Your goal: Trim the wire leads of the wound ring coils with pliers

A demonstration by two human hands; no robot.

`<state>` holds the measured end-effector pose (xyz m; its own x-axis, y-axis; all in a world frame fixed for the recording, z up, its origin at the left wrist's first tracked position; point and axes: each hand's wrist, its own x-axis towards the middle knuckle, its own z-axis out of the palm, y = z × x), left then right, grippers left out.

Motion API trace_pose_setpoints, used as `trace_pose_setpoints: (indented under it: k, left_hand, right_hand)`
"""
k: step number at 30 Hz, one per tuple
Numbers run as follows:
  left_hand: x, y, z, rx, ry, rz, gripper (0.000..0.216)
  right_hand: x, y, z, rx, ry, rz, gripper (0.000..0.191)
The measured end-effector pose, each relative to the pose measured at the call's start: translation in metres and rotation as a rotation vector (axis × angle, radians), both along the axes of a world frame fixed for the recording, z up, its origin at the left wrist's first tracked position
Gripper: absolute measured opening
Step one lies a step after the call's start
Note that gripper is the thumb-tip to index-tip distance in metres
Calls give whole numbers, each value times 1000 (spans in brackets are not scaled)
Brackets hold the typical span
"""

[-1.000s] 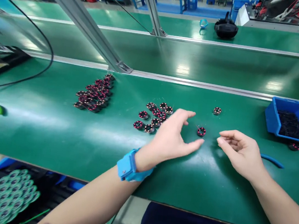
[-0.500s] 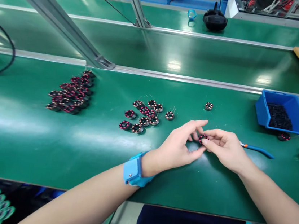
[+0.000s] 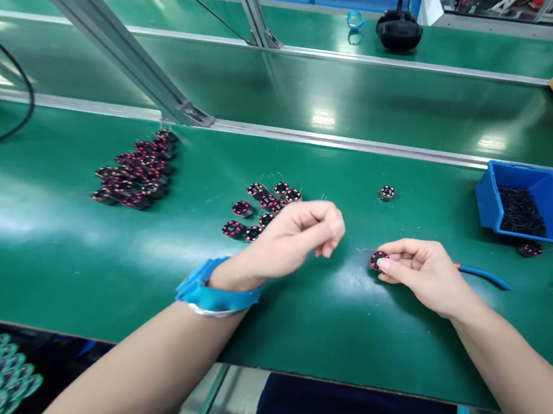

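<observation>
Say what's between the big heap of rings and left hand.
Head view: bare green tabletop, then a smaller cluster of rings, partly hidden by the left hand.

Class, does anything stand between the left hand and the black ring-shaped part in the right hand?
Nothing visible does: between the left hand and the ring-shaped part held in the right hand show only thin wires and the green bench. The similar parts clustered nearby lie beyond the left hand, partly hidden by it.

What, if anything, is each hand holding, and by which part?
Right hand: a small black ring-shaped part, by its edge at the picture's right. Left hand: cannot be told; it is curled, showing no object.
</observation>
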<state>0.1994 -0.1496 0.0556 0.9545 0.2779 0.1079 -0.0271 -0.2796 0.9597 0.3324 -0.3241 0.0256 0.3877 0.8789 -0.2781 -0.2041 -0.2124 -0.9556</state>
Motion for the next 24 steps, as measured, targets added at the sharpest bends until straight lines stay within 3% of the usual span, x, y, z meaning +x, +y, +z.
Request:
trace_pose_setpoints:
  k: [3, 7, 9, 12, 14, 18, 20, 22, 24]
  left_hand:
    - [4, -4, -3, 72, -46, 136, 28]
    - [10, -24, -10, 262, 36, -19, 24]
    - [10, -26, -12, 226, 4, 8, 29]
    - [10, -17, -13, 72, -106, 275, 32]
    - [9, -10, -11, -12, -96, 336, 36]
    - [7, -16, -7, -86, 130, -3, 40]
    - [7, -22, -6, -127, 159, -78, 36]
    - [7, -24, -8, -183, 73, 35, 32]
    - [7, -21, -12, -251, -80, 271, 29]
  right_hand:
    - [0, 0, 2, 2, 48, -26, 31]
    - [-2, 0, 3, 18, 86, 5, 30]
    - [-3, 0, 3, 20, 93, 9, 30]
    - [-4, 0, 4, 5, 97, -12, 32]
    - [-4, 0, 5, -10, 103, -32, 33]
    - [-5, 2, 9, -11, 122, -65, 36]
    - [-5, 3, 10, -9, 127, -84, 37]
    - [-5, 3, 11, -16, 139, -114, 37]
    - [-5, 4, 12, -18, 167, -152, 37]
